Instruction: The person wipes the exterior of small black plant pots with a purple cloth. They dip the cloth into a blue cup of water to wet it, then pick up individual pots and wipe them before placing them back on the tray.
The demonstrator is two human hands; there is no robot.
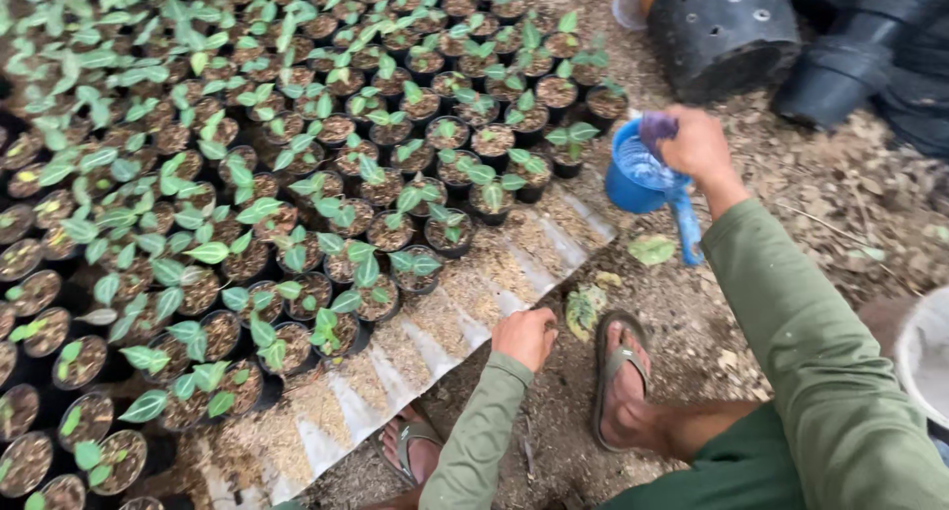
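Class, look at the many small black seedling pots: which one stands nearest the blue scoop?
The pot at the block's right edge, holding a green seedling, beside the blue scoop in the right hand.

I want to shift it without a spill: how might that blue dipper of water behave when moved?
The blue dipper looks water-filled, so probably heavy for its size and apt to slosh. The right hand grips its rim, so it may tilt.
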